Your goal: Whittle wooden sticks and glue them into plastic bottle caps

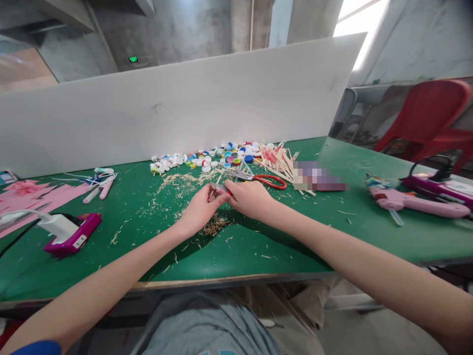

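Observation:
My left hand point(197, 209) and my right hand point(251, 197) meet over the middle of the green table point(291, 261), both with closed fingers. In the right one is a small knife point(220, 188) with a grey metal blade and a bit of red handle showing. The left one pinches what looks like a thin wooden stick, almost wholly hidden by the fingers. Beneath them lies a small heap of wood shavings point(214, 227). Scissors with orange-red handles point(273, 182) rest just beyond my right hand.
Bottle caps point(207, 161) and wooden sticks point(283, 162) lie along a white board point(221, 108). On the right are a pink glue gun point(417, 201) and a purple power strip point(439, 187). A magenta power strip point(79, 236) and pink sheets point(48, 202) lie left.

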Action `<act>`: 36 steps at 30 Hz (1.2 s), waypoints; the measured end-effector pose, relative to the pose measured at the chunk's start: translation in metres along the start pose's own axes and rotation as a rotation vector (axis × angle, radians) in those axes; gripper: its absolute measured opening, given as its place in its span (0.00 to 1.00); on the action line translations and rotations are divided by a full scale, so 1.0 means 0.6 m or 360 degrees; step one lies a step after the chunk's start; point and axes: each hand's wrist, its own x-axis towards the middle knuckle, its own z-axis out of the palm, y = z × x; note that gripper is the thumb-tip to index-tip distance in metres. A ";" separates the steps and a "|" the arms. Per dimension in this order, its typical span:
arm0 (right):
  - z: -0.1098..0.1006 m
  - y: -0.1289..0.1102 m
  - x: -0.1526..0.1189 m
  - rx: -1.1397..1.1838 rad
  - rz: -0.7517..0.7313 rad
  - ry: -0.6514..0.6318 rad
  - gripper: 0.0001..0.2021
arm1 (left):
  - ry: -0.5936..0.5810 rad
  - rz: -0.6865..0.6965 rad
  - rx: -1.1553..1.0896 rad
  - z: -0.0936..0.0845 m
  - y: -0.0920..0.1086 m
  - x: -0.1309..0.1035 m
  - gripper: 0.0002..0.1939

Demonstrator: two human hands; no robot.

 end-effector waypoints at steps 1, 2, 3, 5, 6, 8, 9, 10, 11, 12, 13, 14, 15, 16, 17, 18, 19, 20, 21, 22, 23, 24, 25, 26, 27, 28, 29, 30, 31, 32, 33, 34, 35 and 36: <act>0.000 -0.002 -0.001 -0.0011 0.0018 0.0004 0.18 | 0.0015 -0.0011 0.0027 0.000 0.001 0.000 0.12; 0.001 -0.004 -0.001 -0.0021 0.0036 0.0009 0.18 | 0.0027 -0.0019 0.0054 -0.001 0.002 0.000 0.12; 0.002 -0.006 -0.002 -0.0029 0.0050 0.0014 0.18 | 0.0038 -0.0023 0.0083 -0.001 0.004 -0.001 0.11; 0.003 -0.009 -0.003 -0.0044 0.0072 0.0015 0.18 | 0.0069 -0.0030 0.0155 -0.001 0.007 -0.001 0.11; 0.004 -0.010 -0.004 -0.0051 0.0086 0.0011 0.18 | 0.0082 -0.0035 0.0193 -0.001 0.008 -0.001 0.11; 0.004 -0.012 -0.005 -0.0062 0.0110 -0.0006 0.18 | 0.0103 -0.0041 0.0259 -0.001 0.009 -0.001 0.11; 0.003 -0.013 -0.005 -0.0066 0.0119 -0.0016 0.18 | 0.0108 -0.0043 0.0286 -0.001 0.009 0.000 0.11; 0.002 -0.014 -0.005 -0.0068 0.0127 -0.0024 0.18 | 0.0109 -0.0047 0.0309 -0.001 0.009 0.000 0.12; 0.001 -0.014 -0.005 -0.0070 0.0134 -0.0030 0.18 | 0.0112 -0.0050 0.0328 -0.001 0.009 0.001 0.12; 0.001 -0.015 -0.006 -0.0072 0.0138 -0.0034 0.17 | 0.0117 -0.0054 0.0344 -0.001 0.008 0.001 0.13; 0.000 -0.015 -0.006 -0.0072 0.0142 -0.0035 0.17 | 0.0120 -0.0057 0.0357 -0.001 0.007 0.002 0.13; -0.001 -0.015 -0.006 -0.0074 0.0147 -0.0033 0.17 | 0.0122 -0.0057 0.0367 -0.001 0.006 0.002 0.14; -0.001 -0.016 -0.007 -0.0075 0.0151 -0.0031 0.16 | 0.0124 -0.0054 0.0374 -0.001 0.005 0.002 0.14; -0.001 -0.016 -0.008 -0.0076 0.0154 -0.0030 0.16 | 0.0126 -0.0052 0.0384 -0.001 0.003 0.003 0.15; -0.001 -0.017 -0.009 -0.0077 0.0157 -0.0029 0.16 | 0.0127 -0.0051 0.0398 -0.001 0.002 0.003 0.15; -0.001 -0.018 -0.009 -0.0079 0.0161 -0.0027 0.16 | 0.0128 -0.0053 0.0415 -0.001 0.000 0.003 0.15; -0.001 -0.019 -0.010 -0.0081 0.0165 -0.0027 0.16 | 0.0129 -0.0059 0.0432 -0.002 -0.001 0.003 0.16; -0.001 -0.019 -0.011 -0.0084 0.0169 -0.0026 0.15 | 0.0129 -0.0065 0.0447 -0.002 -0.001 0.003 0.16; -0.001 -0.020 -0.011 -0.0088 0.0173 -0.0024 0.15 | 0.0129 -0.0069 0.0459 -0.002 -0.001 0.003 0.16; -0.001 -0.021 -0.012 -0.0092 0.0177 -0.0023 0.15 | 0.0129 -0.0070 0.0465 -0.002 -0.001 0.002 0.16; -0.002 -0.021 -0.012 -0.0096 0.0181 -0.0023 0.15 | 0.0128 -0.0071 0.0469 -0.002 0.000 0.002 0.16; -0.002 -0.022 -0.013 -0.0100 0.0183 -0.0023 0.15 | 0.0126 -0.0072 0.0475 -0.002 0.001 0.002 0.16; -0.002 -0.022 -0.013 -0.0104 0.0187 -0.0022 0.15 | 0.0125 -0.0074 0.0481 -0.002 0.001 0.002 0.16; -0.002 -0.022 -0.014 -0.0107 0.0191 -0.0022 0.15 | 0.0125 -0.0077 0.0488 -0.002 0.001 0.002 0.17; -0.002 -0.023 -0.014 -0.0110 0.0195 -0.0022 0.15 | 0.0128 -0.0081 0.0498 -0.001 0.001 0.003 0.17; -0.002 -0.024 -0.015 -0.0113 0.0201 -0.0022 0.15 | 0.0133 -0.0085 0.0510 -0.001 0.000 0.004 0.17; -0.001 -0.025 -0.015 -0.0116 0.0208 -0.0022 0.15 | 0.0138 -0.0090 0.0522 -0.001 -0.002 0.004 0.18; 0.000 -0.026 -0.015 -0.0119 0.0214 -0.0022 0.15 | 0.0142 -0.0094 0.0533 0.000 -0.004 0.005 0.18; 0.001 -0.027 -0.015 -0.0120 0.0219 -0.0022 0.15 | 0.0143 -0.0096 0.0544 0.000 -0.006 0.005 0.18; 0.002 -0.028 -0.015 -0.0121 0.0223 -0.0020 0.15 | 0.0144 -0.0098 0.0553 0.001 -0.008 0.005 0.18; 0.002 -0.029 -0.014 -0.0121 0.0236 -0.0017 0.16 | 0.0146 -0.0100 0.0562 0.002 -0.010 0.004 0.18; 0.002 -0.029 -0.012 -0.0121 0.0259 -0.0011 0.17 | 0.0152 -0.0102 0.0570 0.003 -0.011 0.004 0.19; 0.001 -0.027 -0.011 -0.0122 0.0294 0.0002 0.18 | 0.0164 -0.0100 0.0576 0.004 -0.012 0.002 0.20; 0.000 -0.024 -0.009 -0.0122 0.0336 0.0018 0.20 | 0.0182 -0.0091 0.0581 0.004 -0.011 0.001 0.20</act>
